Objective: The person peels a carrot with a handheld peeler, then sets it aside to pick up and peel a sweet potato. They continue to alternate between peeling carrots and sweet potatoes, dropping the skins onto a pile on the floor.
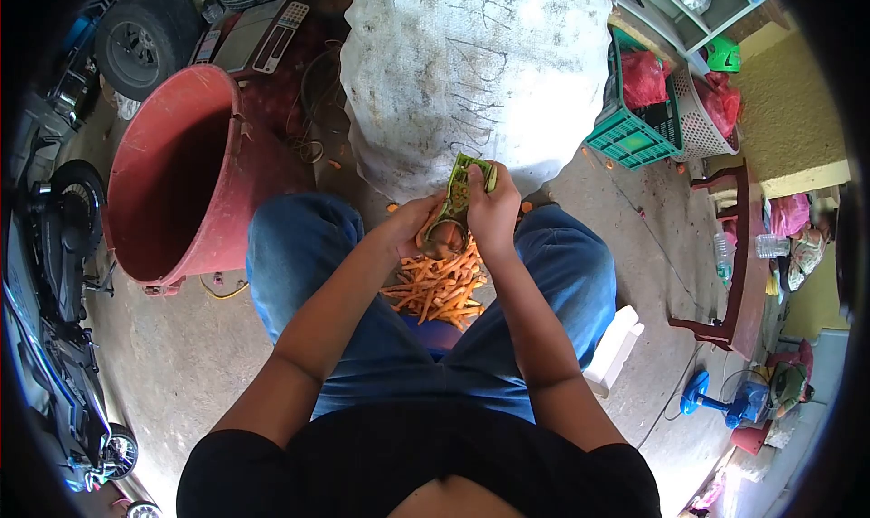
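Observation:
My right hand is closed on the upper right side of a green-printed plastic bag, which is held upright between my knees. My left hand grips the bag's lower left side, its fingers partly hidden behind it. Around the bag's lower end the plastic looks see-through, with an orange-brown tone showing. Just below both hands lies a heap of thin orange carrots. Part of something blue shows under the heap.
A large white woven sack stands right in front of me. At left is a big red tub, with a motorcycle beyond. To the right are a green crate, a wooden frame, a white box and a blue fan.

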Available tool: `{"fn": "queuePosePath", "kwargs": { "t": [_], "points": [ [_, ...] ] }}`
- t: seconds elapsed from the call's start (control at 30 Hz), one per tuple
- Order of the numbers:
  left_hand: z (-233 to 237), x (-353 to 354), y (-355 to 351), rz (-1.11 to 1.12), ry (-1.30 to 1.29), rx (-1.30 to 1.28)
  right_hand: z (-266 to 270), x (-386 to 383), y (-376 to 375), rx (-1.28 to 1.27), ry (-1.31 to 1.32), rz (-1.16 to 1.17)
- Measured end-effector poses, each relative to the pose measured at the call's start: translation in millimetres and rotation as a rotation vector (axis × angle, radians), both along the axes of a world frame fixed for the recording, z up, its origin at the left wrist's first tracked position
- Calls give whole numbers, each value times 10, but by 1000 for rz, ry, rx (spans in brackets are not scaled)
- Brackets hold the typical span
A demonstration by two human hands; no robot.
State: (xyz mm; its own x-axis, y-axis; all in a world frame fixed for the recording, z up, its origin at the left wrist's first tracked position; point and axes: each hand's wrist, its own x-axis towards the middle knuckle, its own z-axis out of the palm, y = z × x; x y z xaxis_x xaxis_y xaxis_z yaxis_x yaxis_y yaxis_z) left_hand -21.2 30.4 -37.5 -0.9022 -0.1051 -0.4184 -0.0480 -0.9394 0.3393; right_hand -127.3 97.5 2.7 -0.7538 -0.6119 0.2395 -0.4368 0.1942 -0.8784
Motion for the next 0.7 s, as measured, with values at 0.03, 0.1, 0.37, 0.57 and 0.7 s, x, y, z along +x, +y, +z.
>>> {"fn": "queuePosePath", "kwargs": {
  "t": [0.03,0.1,0.37,0.57,0.7],
  "points": [
    [-10,12,2,-106,-63,-93,4,-49,1,38,1,5],
    [50,41,66,-213,-127,-186,-261,-574,-31,85,104,-215],
    [145,46,23,-185,-74,0,-141,-859,100,-104,-106,-313],
    [-129,-8,-20,-1,43,27,12,31,51,-114,-237,104],
    [-128,-41,28,109,-92,105,-12,159,41,-84,-73,64]
  ]
}}
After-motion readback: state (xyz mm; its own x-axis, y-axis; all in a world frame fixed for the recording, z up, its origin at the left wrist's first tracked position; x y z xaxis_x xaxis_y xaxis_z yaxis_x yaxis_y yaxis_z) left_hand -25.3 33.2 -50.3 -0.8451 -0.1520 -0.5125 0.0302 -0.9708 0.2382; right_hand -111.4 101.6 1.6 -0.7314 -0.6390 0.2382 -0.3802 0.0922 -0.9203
